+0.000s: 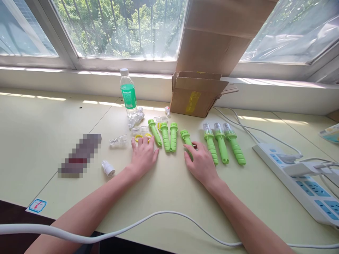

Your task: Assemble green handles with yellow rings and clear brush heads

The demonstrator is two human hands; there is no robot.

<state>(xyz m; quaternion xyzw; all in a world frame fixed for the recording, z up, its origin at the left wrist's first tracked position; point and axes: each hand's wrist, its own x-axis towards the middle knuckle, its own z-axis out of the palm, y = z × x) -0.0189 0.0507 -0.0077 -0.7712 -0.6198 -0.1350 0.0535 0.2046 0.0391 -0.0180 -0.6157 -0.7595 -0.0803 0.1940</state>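
Observation:
My left hand [143, 154] lies flat on the pale green table [169, 183], fingers spread, its fingertips at two yellow rings [138, 137] and beside a green ribbed handle [155, 132]. My right hand [200, 162] rests palm down with its fingers over the lower end of another green handle [185, 137]. Two more bare green handles [168, 136] lie between the hands. To the right lie three green handles with clear caps [222, 143] fitted on top. Loose clear caps [119, 140] and a white cap [108, 168] lie left of my left hand.
A water bottle [128, 92] and an open cardboard box [194, 92] stand at the back by the window sill. A white power strip [299, 178] with plugs lies at the right. A white cable [159, 215] crosses the front edge. A blurred patch [79, 155] lies at the left.

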